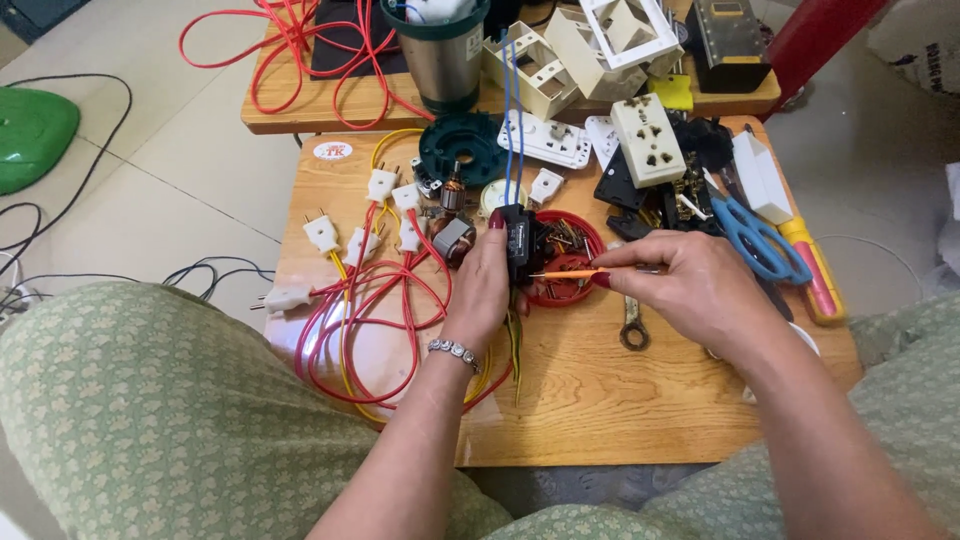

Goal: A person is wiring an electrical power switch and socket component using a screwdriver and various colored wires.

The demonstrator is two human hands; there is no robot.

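Head view, the only one I have. Low wooden table (600,400) with a second table behind it at the far edge.

My left hand (480,285) sits near the middle of the table, fingers closed around a small black component (519,243) — held upright, thumb on its near side, blue wires (510,120) running up from it toward the far edge. A bracelet (455,350) is on that wrist.

My right hand (690,285) is just to the right of it, fingers pinched on a thin orange screwdriver (568,273) lying roughly level, tip pointing left and meeting the black component low on its right side. I cannot tell whether the tip is seated in a screw.

Directly behind the two hands — a red round lid (575,290) holding small metal parts. A flat wrench (632,325) lies on the table just below the right hand.

Left half of the table: a tangle of red and yellow wires (360,330) ending in several white plugs (322,232). A small motor armature (453,238) lies just left of the black component.

Far edge: dark green round part (462,145), white socket strip (648,138). Right edge: blue-handled scissors (755,235), yellow-and-red screwdriver (815,270).

Green patterned cloth over the knees fills the near side of the view.
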